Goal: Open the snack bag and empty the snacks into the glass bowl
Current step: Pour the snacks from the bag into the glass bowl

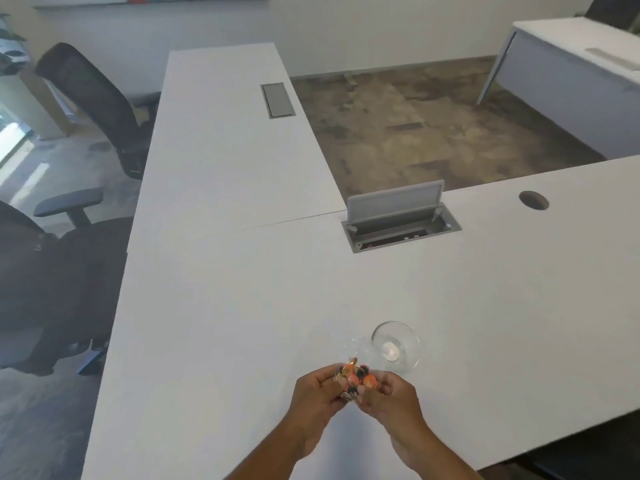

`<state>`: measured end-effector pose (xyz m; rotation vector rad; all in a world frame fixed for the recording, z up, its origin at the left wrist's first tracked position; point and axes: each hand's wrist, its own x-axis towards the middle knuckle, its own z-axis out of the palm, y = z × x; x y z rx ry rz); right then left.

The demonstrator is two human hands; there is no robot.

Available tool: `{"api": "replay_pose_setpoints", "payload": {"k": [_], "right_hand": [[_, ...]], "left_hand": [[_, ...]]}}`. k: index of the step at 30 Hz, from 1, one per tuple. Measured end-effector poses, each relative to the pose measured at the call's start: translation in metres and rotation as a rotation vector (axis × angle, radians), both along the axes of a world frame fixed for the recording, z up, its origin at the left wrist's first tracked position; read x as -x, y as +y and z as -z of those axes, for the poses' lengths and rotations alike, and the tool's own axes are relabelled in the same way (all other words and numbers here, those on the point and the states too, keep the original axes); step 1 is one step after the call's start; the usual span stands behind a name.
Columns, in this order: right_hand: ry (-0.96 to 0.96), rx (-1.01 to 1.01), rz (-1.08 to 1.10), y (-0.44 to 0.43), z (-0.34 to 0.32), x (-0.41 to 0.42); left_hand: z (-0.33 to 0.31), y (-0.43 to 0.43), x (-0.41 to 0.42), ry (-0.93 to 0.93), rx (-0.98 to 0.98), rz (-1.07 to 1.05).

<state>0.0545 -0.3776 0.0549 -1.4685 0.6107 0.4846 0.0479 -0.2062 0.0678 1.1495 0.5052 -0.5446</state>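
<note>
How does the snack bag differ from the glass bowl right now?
The snack bag is held up in both hands, left hand and right hand; the glass bowl stands untouched on the white desk, just beyond the hands. The bag is full of orange, pink and dark snacks, while the bowl looks empty. The bag is soft and crumpled, the bowl rigid and round. Both are see-through.

Large white L-shaped laminate desk (221, 174) with one open grey metal cable hatch (398, 216) and one closed (277, 100). Two black mesh office chairs (100, 102) at left; mottled brown carpet floor (433, 126); plain white walls (363, 26). Second white desk (568, 81) at far right; daylight enters from the left.
</note>
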Motion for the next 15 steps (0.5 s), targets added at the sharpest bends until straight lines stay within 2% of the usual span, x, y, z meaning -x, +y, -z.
{"api": "replay_pose_setpoints", "payload": {"k": [5,15], "right_hand": [[0.058,-0.051,0.095,-0.030,0.010,-0.009],[0.143,-0.106,0.146,-0.062,0.015,-0.022]], "left_hand": [[0.006,-0.037,-0.014,0.054,-0.033,0.001],[0.018,-0.072,-0.032,0.117,-0.100,-0.011]]}}
